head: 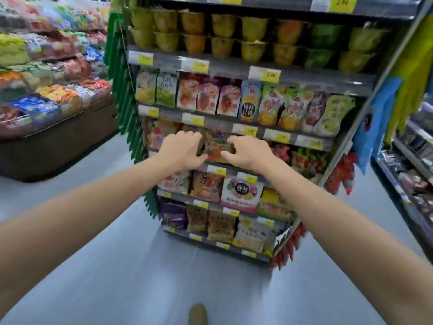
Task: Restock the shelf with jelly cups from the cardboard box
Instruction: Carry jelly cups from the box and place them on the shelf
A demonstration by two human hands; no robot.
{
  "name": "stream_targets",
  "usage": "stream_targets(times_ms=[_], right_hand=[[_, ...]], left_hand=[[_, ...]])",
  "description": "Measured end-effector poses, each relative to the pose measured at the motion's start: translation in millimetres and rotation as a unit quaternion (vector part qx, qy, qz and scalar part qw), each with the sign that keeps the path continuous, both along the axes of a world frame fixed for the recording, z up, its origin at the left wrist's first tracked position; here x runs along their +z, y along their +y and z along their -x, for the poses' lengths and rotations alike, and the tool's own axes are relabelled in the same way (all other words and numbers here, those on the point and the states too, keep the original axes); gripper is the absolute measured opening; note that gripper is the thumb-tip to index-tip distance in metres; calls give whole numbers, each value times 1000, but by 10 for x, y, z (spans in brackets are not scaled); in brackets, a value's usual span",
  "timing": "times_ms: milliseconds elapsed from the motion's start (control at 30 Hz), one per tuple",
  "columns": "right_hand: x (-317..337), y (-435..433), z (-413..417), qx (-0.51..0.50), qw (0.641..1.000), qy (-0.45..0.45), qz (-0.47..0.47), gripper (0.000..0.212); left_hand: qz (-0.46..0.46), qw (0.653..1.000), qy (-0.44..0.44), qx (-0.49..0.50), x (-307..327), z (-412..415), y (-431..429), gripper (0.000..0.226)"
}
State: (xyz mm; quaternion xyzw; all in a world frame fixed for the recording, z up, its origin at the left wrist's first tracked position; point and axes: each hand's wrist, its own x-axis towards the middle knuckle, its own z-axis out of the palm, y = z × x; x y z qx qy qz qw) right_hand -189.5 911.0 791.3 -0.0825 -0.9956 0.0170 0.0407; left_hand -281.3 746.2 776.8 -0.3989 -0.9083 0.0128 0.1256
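Shoe point(198, 313) on floor. Left hand point(181, 150), right hand point(246, 153) pinch pack point(216, 150) edges at shelf point(229, 66). Risk: weak edge grip, pack slips, topples neighbours.

Yellow price tag point(341, 3) on the top shelf point(386, 7) edge reading roughly "2 Kg", other tags and print on the pouches point(248, 103) too blurred to read
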Motion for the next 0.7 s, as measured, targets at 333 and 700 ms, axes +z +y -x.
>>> stream_targets(times_ms=[333,700], right_hand=[[-1418,-918,-330,94,986,-126,46,46],[-2311,-2779,21,281,928,-244,11,50]], left_hand=[[53,977,-177,110,-1265,-655,-1266,52],[112,904,-302,281,-2210,-1061,-3251,61]])
